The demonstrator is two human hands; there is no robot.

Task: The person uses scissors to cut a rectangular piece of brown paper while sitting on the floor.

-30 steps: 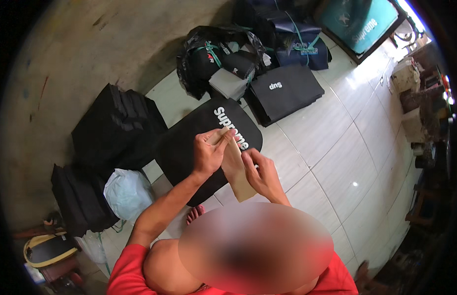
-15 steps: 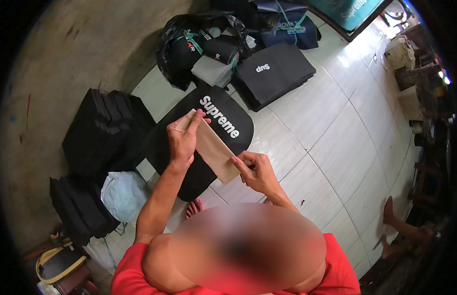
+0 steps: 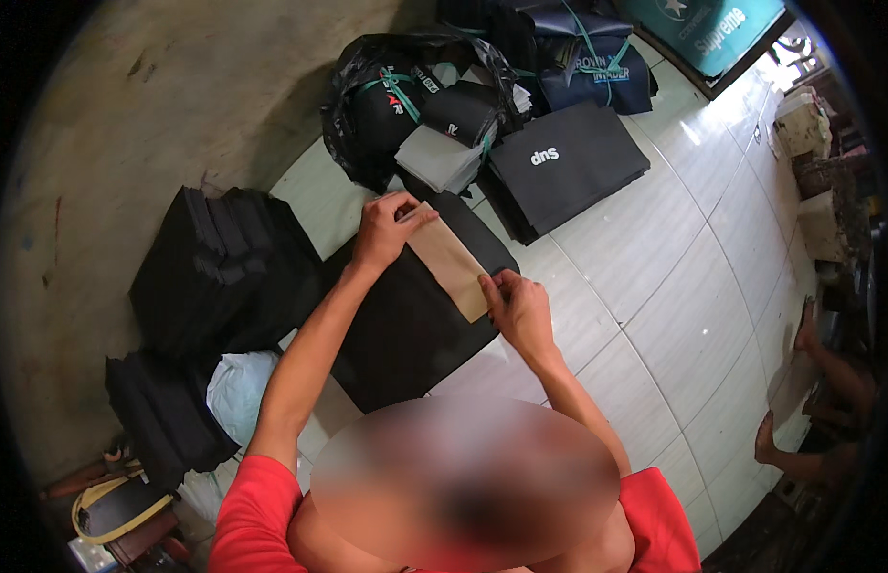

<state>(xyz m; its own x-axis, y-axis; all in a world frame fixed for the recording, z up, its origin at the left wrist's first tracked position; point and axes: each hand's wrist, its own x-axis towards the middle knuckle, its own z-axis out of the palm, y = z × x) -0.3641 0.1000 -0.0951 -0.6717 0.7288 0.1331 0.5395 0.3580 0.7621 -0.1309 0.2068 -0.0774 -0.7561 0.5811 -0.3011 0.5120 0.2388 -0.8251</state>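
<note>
Leftmost in the frame, a tall stack of black fabric (image 3: 224, 277) sits near the wall, with a lower black stack (image 3: 167, 411) beneath it toward the lower left and a pale plastic bag (image 3: 239, 396) just beside that one. Further right, around the centre of the frame, a black panel (image 3: 401, 334) lies on the tiled floor (image 3: 644, 334), and over its upper part stretches the tan strip (image 3: 447, 260), slanting from upper left to lower right; whether it rests on the panel or hangs slightly above cannot be told from this angle. The left hand (image 3: 387, 229) grips the strip's upper end, and the right hand (image 3: 520, 307) pinches its right edge near the lower end, so the two hands are apart but both clamped on the same piece. To hold it well, I'd judge, a light, even pull between the two grips should prevent sagging or curling, while thumbs set close to the ends leave the middle free to lie flat; tugging harder on one side would likely skew it. Above the panel stand an open black plastic bag (image 3: 347, 134) and, right of it, a stack of black sheets (image 3: 578, 167). At the far right edge, another person's bare foot (image 3: 807, 329) rests on the tiles.
</note>
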